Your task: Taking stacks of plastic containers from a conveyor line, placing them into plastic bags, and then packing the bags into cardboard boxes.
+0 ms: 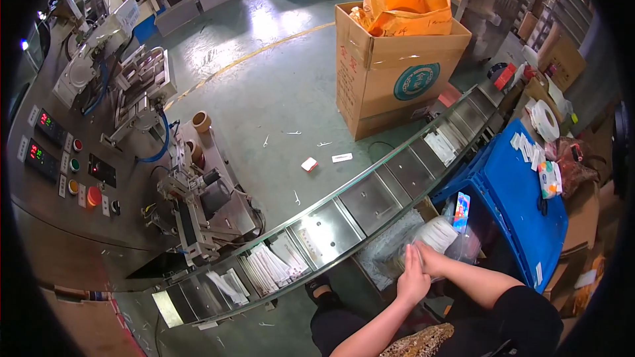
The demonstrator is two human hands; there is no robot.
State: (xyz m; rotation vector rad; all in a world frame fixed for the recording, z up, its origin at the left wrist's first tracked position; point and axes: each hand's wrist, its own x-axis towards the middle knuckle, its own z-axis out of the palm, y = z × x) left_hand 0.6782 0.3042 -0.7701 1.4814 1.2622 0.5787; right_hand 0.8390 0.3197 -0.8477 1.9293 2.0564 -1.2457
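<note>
My left hand [413, 280] and my right hand [431, 262] come together at the near end of a bundle of flat white packets [436, 234]. The bundle seems to be in clear plastic. My left fingers lie straight and pressed together against it; the right hand is closed round its end, its fingertips partly hidden. Just beyond the hands runs a metal conveyor [360, 199] divided into compartments. Slim white packets [272, 267] fill some compartments at its left, and another stack [442, 147] lies farther right. Below the bundle is an open carton lined with clear plastic [382, 259].
A tall carton [370, 86] with an orange bag [410, 1] stands beyond the conveyor. To the right is a blue plastic surface [519, 188] with a tape roll [544, 121]. A machine with a control panel [69, 168] stands left. Small white pieces litter the floor [264, 106].
</note>
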